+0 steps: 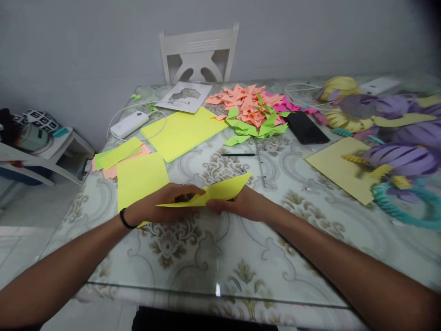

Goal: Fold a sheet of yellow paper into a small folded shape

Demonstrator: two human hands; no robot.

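Between both hands, just above the table, is a folded yellow sheet of paper, with a raised flap on the right and a thin point toward the left. My left hand, with a dark band at the wrist, grips its left part; some fingers are hidden. My right hand pinches it near the middle fold, the thumb in front and the other fingers behind. A flat yellow sheet lies beside and partly under my left hand. Beyond the hands rest a dark pen and a clear ruler.
A yellow paper stack and a white power bank lie at the back left. Behind are folded orange pieces, green ones and a black phone. Purple paper lanterns and a teal ring crowd the right.
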